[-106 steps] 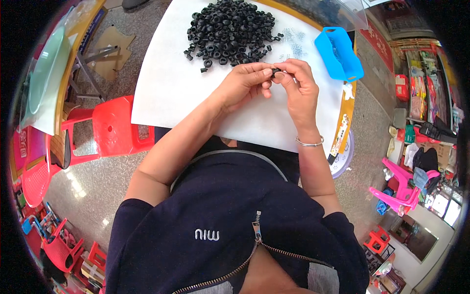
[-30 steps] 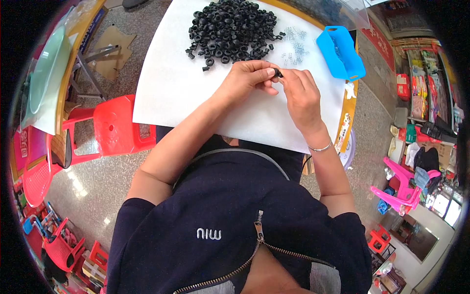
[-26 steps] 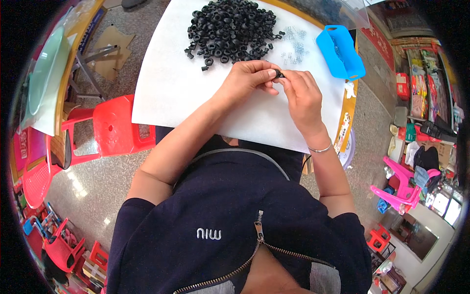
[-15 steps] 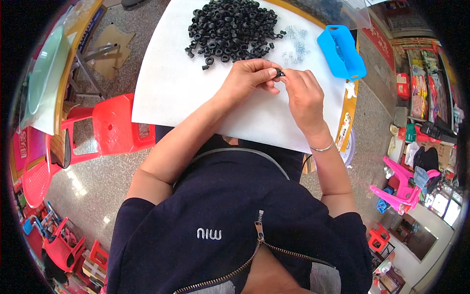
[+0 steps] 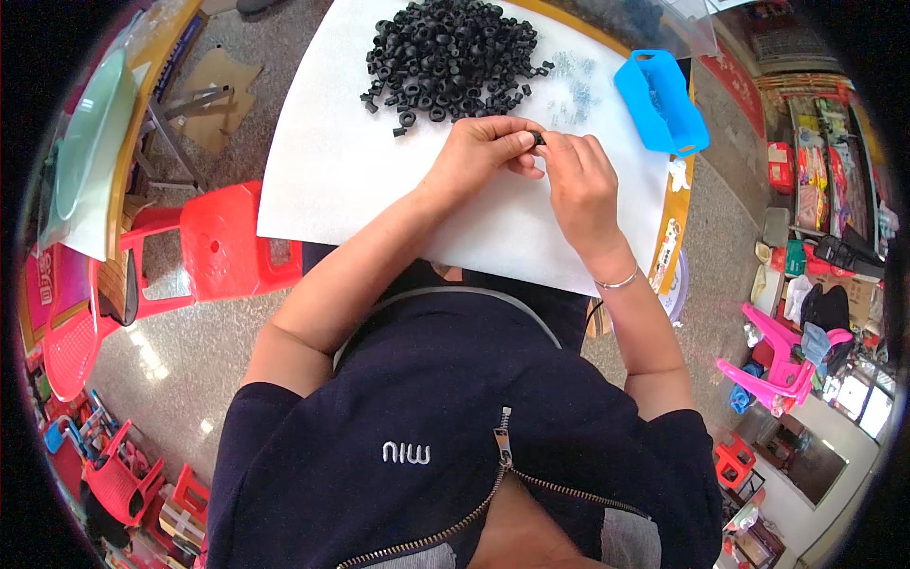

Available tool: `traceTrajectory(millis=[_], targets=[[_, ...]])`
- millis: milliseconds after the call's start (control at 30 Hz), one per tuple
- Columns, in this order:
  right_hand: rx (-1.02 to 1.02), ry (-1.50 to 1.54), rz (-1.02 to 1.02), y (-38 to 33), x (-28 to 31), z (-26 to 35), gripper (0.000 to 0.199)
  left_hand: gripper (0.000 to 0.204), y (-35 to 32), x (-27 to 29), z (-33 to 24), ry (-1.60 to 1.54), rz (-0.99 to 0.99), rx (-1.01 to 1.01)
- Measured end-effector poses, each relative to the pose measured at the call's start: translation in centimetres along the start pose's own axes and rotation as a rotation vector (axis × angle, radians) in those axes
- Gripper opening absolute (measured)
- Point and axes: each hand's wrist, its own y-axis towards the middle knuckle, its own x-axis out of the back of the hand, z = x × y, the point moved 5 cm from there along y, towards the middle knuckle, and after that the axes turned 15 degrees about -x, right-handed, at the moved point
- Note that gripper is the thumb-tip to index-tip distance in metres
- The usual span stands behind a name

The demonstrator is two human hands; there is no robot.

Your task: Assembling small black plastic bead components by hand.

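A small black ring-like part (image 5: 538, 138) is pinched between my two hands above the white table sheet (image 5: 379, 180). My left hand (image 5: 488, 147) holds it with thumb and index finger, the other fingers curled. From the right, the fingertips of my right hand (image 5: 580, 178) press against the same part; whether they grip a second tiny piece is hidden. Just beyond my hands lies a big pile of black parts (image 5: 450, 62), mostly small rings and caps. To the right of the pile, tiny clear bits (image 5: 573, 90) are scattered on the sheet.
A blue plastic basket (image 5: 659, 100) with small clear bits stands at the table's right edge. A red stool (image 5: 223, 242) is left of the table. Farther left, a pale green tray (image 5: 90, 142) rests on another table. A pink stool (image 5: 782, 356) is at the right.
My right hand has shifted slightly left and closed in on the black part, which shows less now. My left hand stays nearly in place.
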Motion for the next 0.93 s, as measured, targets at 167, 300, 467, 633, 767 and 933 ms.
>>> traceTrajectory(millis=[167,300,467,633,767,933], targets=[[0.000,-0.034,0.014,-0.3,0.1,0.3,0.020,0.024,0.1,-0.3,-0.5,0.146,0.074,-0.020],[-0.041,0.082,0.036,-0.4,0.6,0.5,0.018,0.027,0.0,-0.3,-0.8,0.151,0.123,0.036],[-0.101,0.174,0.095,-0.2,1.1,0.5,0.018,0.027,-0.1,-0.4,-0.3,0.066,0.133,0.052],[-0.268,0.300,0.006,0.2,0.7,0.2,0.018,0.030,-0.1,0.1,0.5,0.019,0.032,0.024],[-0.411,0.435,-0.042,1.0,-1.9,0.2,0.020,0.029,-0.3,0.1,0.5,0.071,-0.018,0.009],[-0.765,0.827,0.164,0.8,-5.6,0.8,0.027,0.026,-0.4,0.8,0.5,0.313,-0.050,-0.154]])
